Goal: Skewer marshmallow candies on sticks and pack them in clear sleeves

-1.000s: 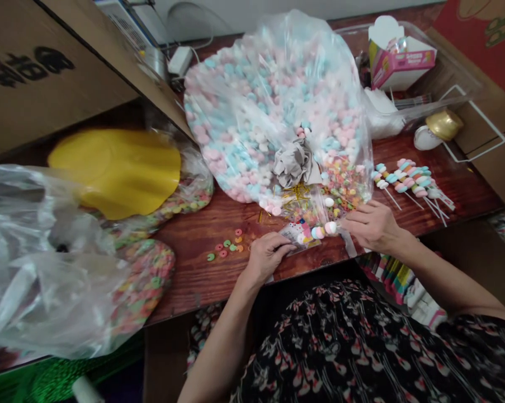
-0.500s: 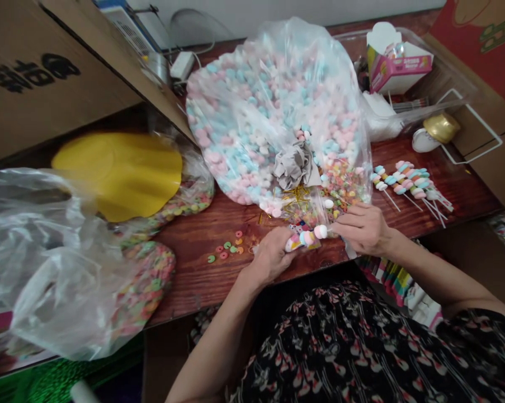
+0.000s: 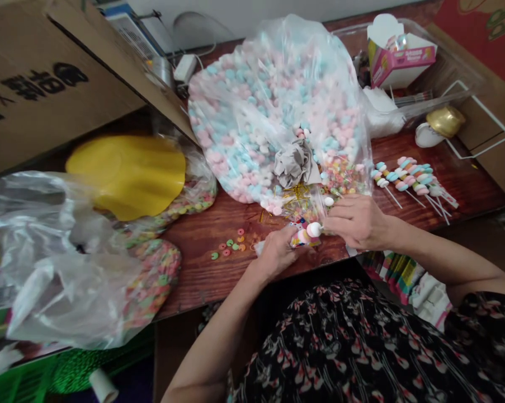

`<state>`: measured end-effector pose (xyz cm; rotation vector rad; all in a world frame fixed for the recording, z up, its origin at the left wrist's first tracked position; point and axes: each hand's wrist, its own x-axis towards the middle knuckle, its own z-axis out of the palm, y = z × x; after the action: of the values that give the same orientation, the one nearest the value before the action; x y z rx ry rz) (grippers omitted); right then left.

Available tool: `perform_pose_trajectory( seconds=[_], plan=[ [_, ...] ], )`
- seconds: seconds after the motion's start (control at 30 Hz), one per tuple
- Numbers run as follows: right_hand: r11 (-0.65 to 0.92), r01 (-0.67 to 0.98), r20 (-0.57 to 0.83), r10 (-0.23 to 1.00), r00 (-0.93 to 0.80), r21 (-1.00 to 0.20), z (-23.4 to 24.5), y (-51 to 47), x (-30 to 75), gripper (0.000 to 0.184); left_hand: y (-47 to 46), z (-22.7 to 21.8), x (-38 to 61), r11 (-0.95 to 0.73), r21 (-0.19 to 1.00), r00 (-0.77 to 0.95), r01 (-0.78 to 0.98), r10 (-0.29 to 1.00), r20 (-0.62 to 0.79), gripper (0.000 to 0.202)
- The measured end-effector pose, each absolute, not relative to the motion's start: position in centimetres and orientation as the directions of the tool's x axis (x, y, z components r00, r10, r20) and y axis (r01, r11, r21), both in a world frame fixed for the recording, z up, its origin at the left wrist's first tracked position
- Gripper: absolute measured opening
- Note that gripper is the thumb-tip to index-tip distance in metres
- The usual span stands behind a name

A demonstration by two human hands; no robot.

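My left hand point(image 3: 277, 251) is closed around a small printed clear bag point(image 3: 299, 242) near the table's front edge. Partly inside that bag is a marshmallow skewer point(image 3: 314, 230), its pink and white end sticking out toward the right. My right hand point(image 3: 357, 223) pinches the skewer by its stick end; the fingertips are just beside the white marshmallow. Behind my hands lies a big clear bag of pastel marshmallows point(image 3: 244, 129), with a crumpled grey paper point(image 3: 295, 163) on it. Gold twist ties point(image 3: 296, 193) and a loose white marshmallow point(image 3: 329, 201) are near my fingers.
Finished-looking marshmallow skewers point(image 3: 414, 176) lie at right. Loose ring-shaped cereal pieces point(image 3: 234, 246) are left of my hands. Further left are a yellow sheet point(image 3: 130, 173) and a plastic bag point(image 3: 80, 291). A cardboard box point(image 3: 38, 73), a clear tray point(image 3: 457, 61) and a gold cup point(image 3: 445, 121) stand around.
My right hand has moved slightly left, and the skewer sits deeper in the printed bag, with less of it showing. The whole view has shifted a little.
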<state>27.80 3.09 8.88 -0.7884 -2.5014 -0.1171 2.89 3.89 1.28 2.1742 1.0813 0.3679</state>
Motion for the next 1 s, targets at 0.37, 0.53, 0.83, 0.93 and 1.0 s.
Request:
perform_pose_trajectory(
  seconds=[0.37, 0.53, 0.83, 0.93, 1.0],
  plan=[
    [0.807, 0.584, 0.268, 0.583, -0.767, -0.086, 7.8, 3.2, 27.3, 0.011, 4.2, 1.6, 4.5, -0.318, 0.808, 0.669, 0.497, 0.733, -0.123, 0.044],
    [0.740, 0.671, 0.299, 0.651, -0.697, -0.046, 8.2, 2.9, 27.9, 0.016, 4.6, 1.6, 3.6, -0.301, 0.770, 0.604, 0.563, 0.785, -0.136, 0.033],
    [0.855, 0.518, 0.338, 0.484, -0.807, 0.012, 9.7, 4.4, 30.0, 0.019, 3.6, 3.9, 3.5, 0.344, 0.806, 0.751, 0.481, 0.313, -0.582, 0.039],
    [0.887, 0.461, 0.336, 0.435, -0.835, -0.002, 10.1, 4.4, 30.0, 0.021, 3.4, 4.2, 3.9, 0.416, 0.775, 0.754, 0.475, 0.261, -0.603, 0.046],
    [0.906, 0.422, 0.359, 0.398, -0.845, -0.011, 10.4, 4.2, 29.7, 0.022, 3.4, 4.2, 4.3, 0.447, 0.765, 0.755, 0.464, 0.251, -0.605, 0.047]
  ],
)
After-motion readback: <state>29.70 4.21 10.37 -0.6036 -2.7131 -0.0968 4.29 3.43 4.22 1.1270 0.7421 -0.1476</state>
